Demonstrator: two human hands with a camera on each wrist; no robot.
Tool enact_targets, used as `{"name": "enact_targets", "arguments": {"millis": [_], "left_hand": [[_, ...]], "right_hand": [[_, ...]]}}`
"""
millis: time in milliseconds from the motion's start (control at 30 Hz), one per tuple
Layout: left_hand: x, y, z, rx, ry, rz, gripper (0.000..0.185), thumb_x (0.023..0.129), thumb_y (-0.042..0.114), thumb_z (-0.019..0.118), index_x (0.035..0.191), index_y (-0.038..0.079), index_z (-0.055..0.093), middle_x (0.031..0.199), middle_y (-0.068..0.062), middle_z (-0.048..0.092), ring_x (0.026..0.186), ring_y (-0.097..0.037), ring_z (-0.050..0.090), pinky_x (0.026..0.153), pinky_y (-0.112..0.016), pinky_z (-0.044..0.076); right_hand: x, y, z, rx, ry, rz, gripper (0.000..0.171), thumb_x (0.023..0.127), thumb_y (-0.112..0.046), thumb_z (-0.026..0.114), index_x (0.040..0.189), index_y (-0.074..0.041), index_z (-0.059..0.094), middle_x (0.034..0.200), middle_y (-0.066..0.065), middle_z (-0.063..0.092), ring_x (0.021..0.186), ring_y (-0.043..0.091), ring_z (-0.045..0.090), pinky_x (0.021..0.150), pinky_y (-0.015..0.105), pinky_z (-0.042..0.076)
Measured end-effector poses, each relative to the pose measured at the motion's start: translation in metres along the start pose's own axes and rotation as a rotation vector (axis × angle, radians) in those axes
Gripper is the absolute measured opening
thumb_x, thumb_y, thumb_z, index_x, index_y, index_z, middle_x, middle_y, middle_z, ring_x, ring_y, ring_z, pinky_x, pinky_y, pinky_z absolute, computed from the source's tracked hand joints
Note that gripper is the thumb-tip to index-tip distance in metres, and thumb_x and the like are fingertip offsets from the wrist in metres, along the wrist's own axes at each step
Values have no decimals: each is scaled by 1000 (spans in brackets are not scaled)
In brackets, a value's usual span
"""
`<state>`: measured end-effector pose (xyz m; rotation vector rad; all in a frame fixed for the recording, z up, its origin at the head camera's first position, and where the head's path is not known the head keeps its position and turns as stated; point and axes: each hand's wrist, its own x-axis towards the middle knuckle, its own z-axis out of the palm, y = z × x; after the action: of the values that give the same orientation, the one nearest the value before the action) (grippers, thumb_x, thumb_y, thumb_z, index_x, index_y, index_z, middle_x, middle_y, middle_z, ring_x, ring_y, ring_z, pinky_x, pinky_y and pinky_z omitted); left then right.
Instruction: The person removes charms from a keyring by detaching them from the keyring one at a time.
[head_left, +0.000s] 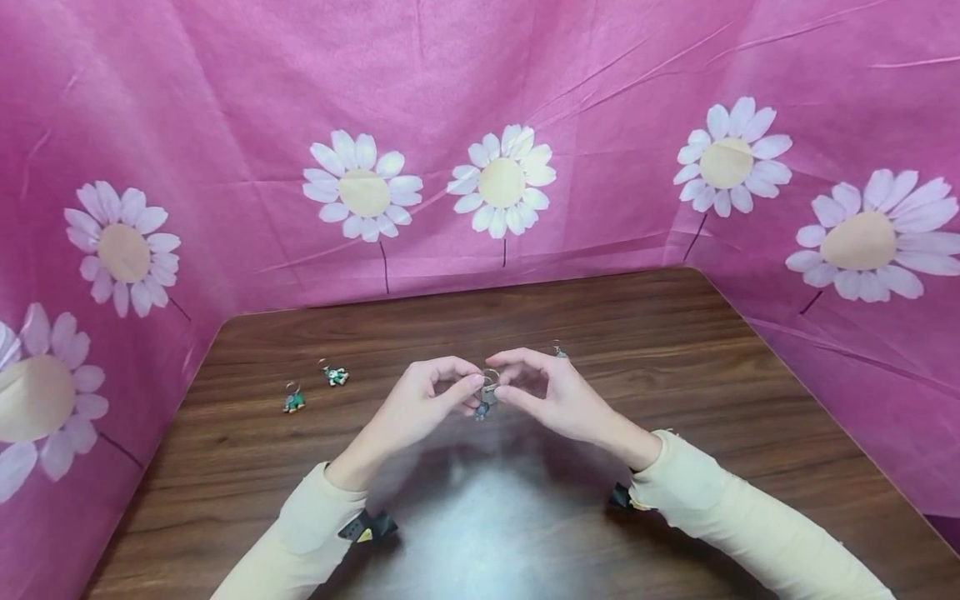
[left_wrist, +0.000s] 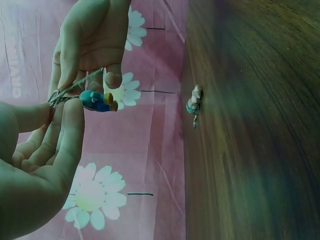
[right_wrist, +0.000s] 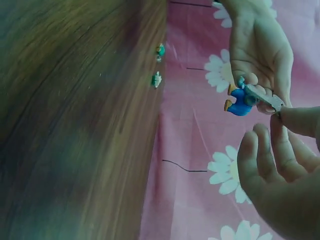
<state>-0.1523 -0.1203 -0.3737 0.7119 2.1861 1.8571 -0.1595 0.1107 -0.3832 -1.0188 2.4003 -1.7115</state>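
A keychain with a small blue figure is held up above the table between both hands. In the left wrist view the keychain figure is blue with yellow feet, and hangs from a metal ring and short chain. My left hand pinches the ring between thumb and fingertips. Facing it, my right hand pinches the ring's other side with thumb and index finger. A flat light-coloured strip runs from the figure to the right fingertips in the right wrist view; its kind is unclear.
Two green figure keychains lie on the left of the brown wooden table. Another small keychain lies behind my right hand, partly hidden. A pink cloth with white daisies surrounds the table's back and sides.
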Motion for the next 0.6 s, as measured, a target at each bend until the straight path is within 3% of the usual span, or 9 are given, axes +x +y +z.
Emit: {"name": "enact_targets", "arguments": {"millis": [100,300,400,600], "left_hand": [[0,-1,0,34,5,9,18,102,13,62,109,-3,69,95,-13,73,82,-25,72,74,-37,62],[-1,-1,0,146,30,15,18,103,19,63,108,3,70,92,-9,74,76,-22,72,71,-40,62],[-1,1,1,191,38,12,19,103,23,63,107,6,71,91,-6,74,75,-21,71,70,-41,62],[0,-5,4,235,68,37,16,102,23,64,105,9,72,86,-2,73,73,-19,70,67,-39,61]], "right_hand": [[0,0,-4,125,-54,84,35,100,-7,64,134,-1,59,103,9,71,91,20,68,80,37,59],[3,-4,-10,392,-120,276,30,102,-9,60,127,8,61,96,16,70,75,18,66,72,38,61],[5,-6,-10,419,-121,328,28,100,-8,64,122,10,62,90,13,69,70,16,64,69,35,61],[6,-2,-7,357,-71,345,25,97,-10,70,116,6,65,98,12,72,77,17,68,73,38,62]]}}
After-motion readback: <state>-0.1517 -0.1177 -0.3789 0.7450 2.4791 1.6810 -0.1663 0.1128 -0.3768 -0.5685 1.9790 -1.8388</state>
